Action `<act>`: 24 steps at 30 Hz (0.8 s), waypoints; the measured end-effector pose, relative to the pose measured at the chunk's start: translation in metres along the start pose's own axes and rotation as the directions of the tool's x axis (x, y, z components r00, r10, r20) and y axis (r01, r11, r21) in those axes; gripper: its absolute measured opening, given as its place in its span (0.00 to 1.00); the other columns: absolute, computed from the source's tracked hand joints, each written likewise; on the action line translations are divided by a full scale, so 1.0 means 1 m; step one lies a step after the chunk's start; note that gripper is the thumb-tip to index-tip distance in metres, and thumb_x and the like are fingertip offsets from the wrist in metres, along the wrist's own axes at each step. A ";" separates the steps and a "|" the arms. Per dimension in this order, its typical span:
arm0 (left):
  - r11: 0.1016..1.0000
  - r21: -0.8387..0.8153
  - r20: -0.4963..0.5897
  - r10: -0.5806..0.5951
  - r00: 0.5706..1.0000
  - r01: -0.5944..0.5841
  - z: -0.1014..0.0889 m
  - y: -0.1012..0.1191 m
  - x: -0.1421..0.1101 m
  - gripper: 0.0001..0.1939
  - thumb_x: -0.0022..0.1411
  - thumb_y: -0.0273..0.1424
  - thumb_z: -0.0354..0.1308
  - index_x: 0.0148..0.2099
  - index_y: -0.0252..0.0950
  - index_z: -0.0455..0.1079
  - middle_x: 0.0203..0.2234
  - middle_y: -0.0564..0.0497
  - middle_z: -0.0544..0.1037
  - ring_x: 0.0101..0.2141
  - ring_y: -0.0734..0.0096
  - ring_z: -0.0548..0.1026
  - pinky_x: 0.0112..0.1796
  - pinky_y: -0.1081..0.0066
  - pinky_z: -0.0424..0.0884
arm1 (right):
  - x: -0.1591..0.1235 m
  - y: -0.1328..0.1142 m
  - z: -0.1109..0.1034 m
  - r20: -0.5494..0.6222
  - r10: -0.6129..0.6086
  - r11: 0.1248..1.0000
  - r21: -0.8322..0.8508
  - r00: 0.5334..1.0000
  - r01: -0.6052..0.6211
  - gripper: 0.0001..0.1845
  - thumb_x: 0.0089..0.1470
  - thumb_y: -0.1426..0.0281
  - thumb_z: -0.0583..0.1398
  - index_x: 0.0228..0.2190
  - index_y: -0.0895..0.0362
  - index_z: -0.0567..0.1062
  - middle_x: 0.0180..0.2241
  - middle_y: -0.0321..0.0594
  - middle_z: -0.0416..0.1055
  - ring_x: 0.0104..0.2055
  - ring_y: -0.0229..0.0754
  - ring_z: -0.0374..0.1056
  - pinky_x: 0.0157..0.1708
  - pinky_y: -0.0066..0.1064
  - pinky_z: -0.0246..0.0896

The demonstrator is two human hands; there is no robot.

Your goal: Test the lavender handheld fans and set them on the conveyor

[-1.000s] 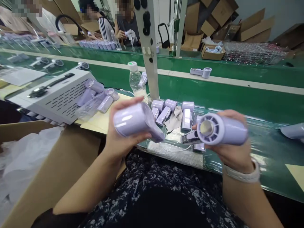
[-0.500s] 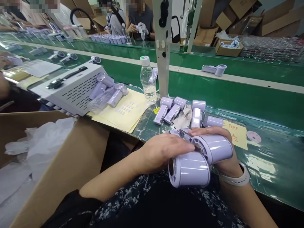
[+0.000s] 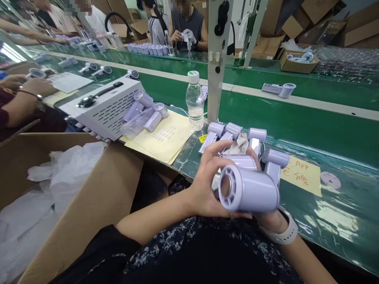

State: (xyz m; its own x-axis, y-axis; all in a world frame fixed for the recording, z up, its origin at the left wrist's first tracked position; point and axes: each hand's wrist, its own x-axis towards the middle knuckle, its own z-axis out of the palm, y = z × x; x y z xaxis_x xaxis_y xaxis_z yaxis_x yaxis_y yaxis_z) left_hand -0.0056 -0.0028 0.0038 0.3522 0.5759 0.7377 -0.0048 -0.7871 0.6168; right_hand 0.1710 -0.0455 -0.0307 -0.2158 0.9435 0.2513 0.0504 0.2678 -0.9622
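Note:
A lavender handheld fan (image 3: 257, 191) with a thick cylindrical head fills the space between my hands, its slotted end turned left. Just behind it, partly covered, is a second lavender fan (image 3: 241, 161). My left hand (image 3: 205, 185) curls round the left side of the pair, fingers bent. Most of my right hand (image 3: 271, 221) is hidden behind the front fan; one fingertip shows beyond the heads, and the hand seems wrapped round a fan. On the bench beyond lie several similar fans (image 3: 257, 135), with a crumpled grey cloth (image 3: 239, 144) among them.
A water bottle (image 3: 194, 102) stands by a metal post (image 3: 217, 79). Left of it are yellow sheets (image 3: 161, 148) with small stickers and a white vented box (image 3: 103, 104). An open carton (image 3: 118, 177) of white bags sits at lower left. Other people work nearby.
The two fans, earlier side by side, are now one behind the other, the front one turned and raised. My left hand has shifted from over the fans to their left side. The view has swung left.

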 end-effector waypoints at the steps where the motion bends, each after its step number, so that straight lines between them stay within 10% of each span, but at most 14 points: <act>1: 0.999 -0.029 -0.043 -0.044 0.998 0.043 0.005 -0.001 0.000 0.40 0.47 0.53 0.74 0.56 0.41 0.65 0.63 0.37 0.62 0.64 0.44 0.64 0.62 0.46 0.65 | 0.003 -0.003 0.005 0.018 -0.020 1.000 0.022 1.000 0.020 0.75 0.39 0.30 0.64 0.73 0.45 0.33 0.65 0.52 0.65 0.68 0.66 0.61 0.64 0.60 0.61; 4: 0.990 -0.043 -0.045 -0.138 0.989 0.137 0.010 -0.003 0.005 0.44 0.54 0.61 0.64 0.63 0.42 0.60 0.63 0.37 0.64 0.63 0.45 0.65 0.64 0.43 0.61 | 0.010 -0.011 0.012 0.032 0.028 0.986 0.162 0.999 -0.032 0.71 0.39 0.39 0.72 0.72 0.47 0.45 0.59 0.51 0.71 0.63 0.64 0.66 0.61 0.57 0.64; 8: 0.962 -0.212 0.228 -0.123 0.966 0.172 -0.002 -0.004 0.019 0.44 0.64 0.64 0.45 0.71 0.42 0.56 0.69 0.39 0.60 0.67 0.45 0.60 0.67 0.47 0.56 | 0.012 -0.013 0.009 0.046 0.119 0.824 0.553 0.992 -0.124 0.42 0.44 0.38 0.67 0.53 0.49 0.75 0.40 0.46 0.77 0.40 0.55 0.74 0.38 0.45 0.75; 13: 0.898 -0.197 0.379 -0.300 0.875 0.393 -0.009 0.001 0.030 0.31 0.72 0.46 0.52 0.73 0.45 0.56 0.71 0.45 0.59 0.71 0.54 0.56 0.70 0.54 0.52 | 0.010 -0.006 0.003 0.133 0.007 0.475 0.872 0.991 -0.120 0.35 0.47 0.36 0.61 0.42 0.51 0.79 0.31 0.41 0.68 0.26 0.41 0.61 0.22 0.33 0.65; 24: 0.823 -0.334 0.543 -0.230 0.807 0.459 -0.010 0.005 0.038 0.29 0.73 0.46 0.44 0.72 0.46 0.60 0.74 0.53 0.53 0.75 0.52 0.40 0.71 0.50 0.42 | 0.002 0.003 0.017 0.219 -0.118 0.417 0.896 0.969 -0.152 0.36 0.49 0.39 0.60 0.42 0.58 0.80 0.27 0.41 0.68 0.24 0.40 0.62 0.22 0.32 0.66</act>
State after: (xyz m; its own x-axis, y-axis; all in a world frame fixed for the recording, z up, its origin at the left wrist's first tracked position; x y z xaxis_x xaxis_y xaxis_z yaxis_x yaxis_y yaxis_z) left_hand -0.0018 0.0172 0.0377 0.7941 0.5260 0.3045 -0.1548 -0.3095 0.9382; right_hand 0.1544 -0.0464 -0.0354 -0.4286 0.8397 0.3335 -0.8200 -0.2065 -0.5339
